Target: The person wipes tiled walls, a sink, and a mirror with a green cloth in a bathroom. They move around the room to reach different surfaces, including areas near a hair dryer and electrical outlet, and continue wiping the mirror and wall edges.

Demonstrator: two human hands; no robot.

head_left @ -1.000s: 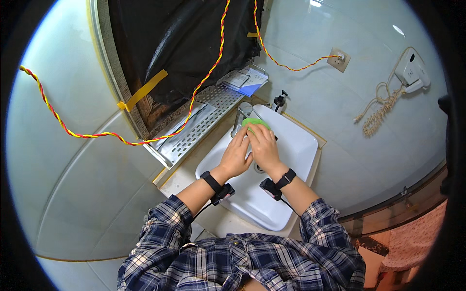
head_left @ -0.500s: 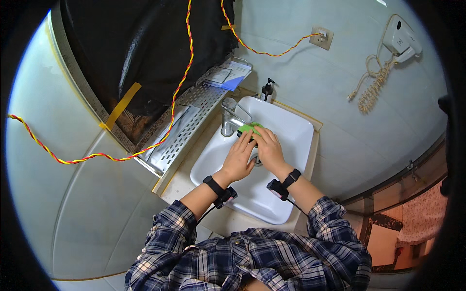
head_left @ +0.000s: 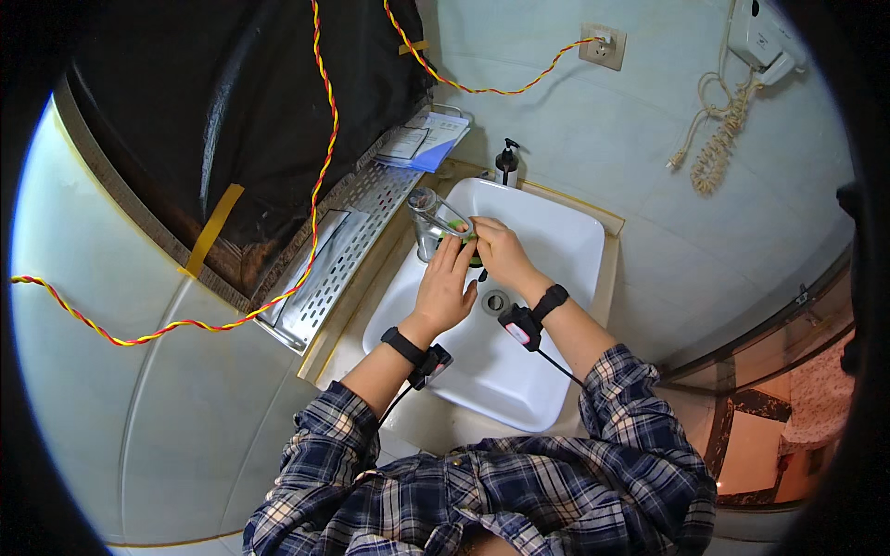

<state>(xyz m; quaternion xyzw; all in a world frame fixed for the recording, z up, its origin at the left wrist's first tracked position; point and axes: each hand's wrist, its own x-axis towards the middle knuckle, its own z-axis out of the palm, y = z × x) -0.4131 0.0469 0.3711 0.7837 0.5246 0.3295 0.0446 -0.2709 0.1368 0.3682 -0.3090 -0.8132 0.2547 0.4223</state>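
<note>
At the tap (head_left: 428, 202), my two hands meet under the spout, over the white washbasin (head_left: 579, 269). Between their fingertips is a soft bright-green piece (head_left: 454, 225), a sponge or cloth, mostly hidden by fingers and spout. A small dark object (head_left: 476, 263) shows beneath the fingers; its kind is unclear. My left hand (head_left: 445, 289) presses long, nearly straight fingers against the green piece, thumb apart. My right hand (head_left: 505, 255) has its fingers bent and closed on the green piece from the right. The round drain (head_left: 495, 302) lies below the right hand.
A perforated metal shelf (head_left: 357, 218) with papers (head_left: 426, 141) runs left of the basin. Behind stands a dark pump bottle (head_left: 506, 163). A red-yellow twisted cable (head_left: 326, 157) hangs on the left; another runs to the wall socket (head_left: 603, 46). A white hair dryer (head_left: 765, 42) hangs right.
Both hands have moved slightly left and farther in, with the green piece now under the spout. The right fingers are more bent. The drain is more exposed, and the view has shifted a little.
</note>
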